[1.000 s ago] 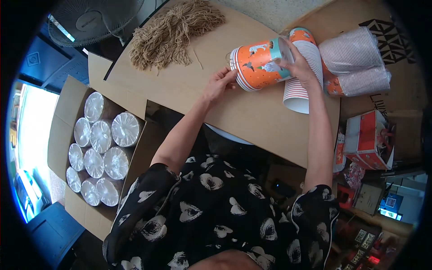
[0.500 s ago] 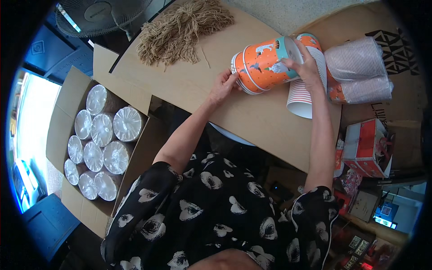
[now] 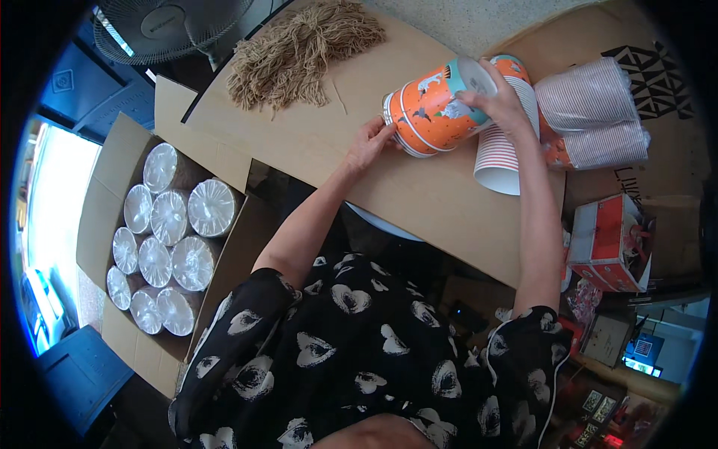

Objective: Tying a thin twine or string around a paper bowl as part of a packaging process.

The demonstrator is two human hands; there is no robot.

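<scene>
1. The short stack of nested orange paper cups (image 3: 432, 111) is held between both hands above the brown tabletop (image 3: 441, 206). It lies on its side, its long axis slanting: the white rims point left and slightly toward the person, the closed base right and away.
2. The left hand (image 3: 368, 142) pinches the rims between thumb and fingers at the near-left end.
3. The right hand (image 3: 502, 103) grips the base end, thumb spread along the teal band, fingers curled over the far side; the fingertips there cannot be made out.
4. Just right, a longer stack of striped-rim cups (image 3: 497, 156) lies with its open mouth toward the person; the right hand and wrist stand in front of part of it.
5. Farther right are two plastic-wrapped cup stacks (image 3: 587, 97), side by side, and nearer the person a red-and-white box (image 3: 598, 236).
6. Beyond the left hand lies a tan string bundle (image 3: 299, 60).
7. Far left, an open carton (image 3: 101, 213) holds plastic-wrapped cylinders (image 3: 170, 217); a fan (image 3: 161, 28) stands beyond.
</scene>
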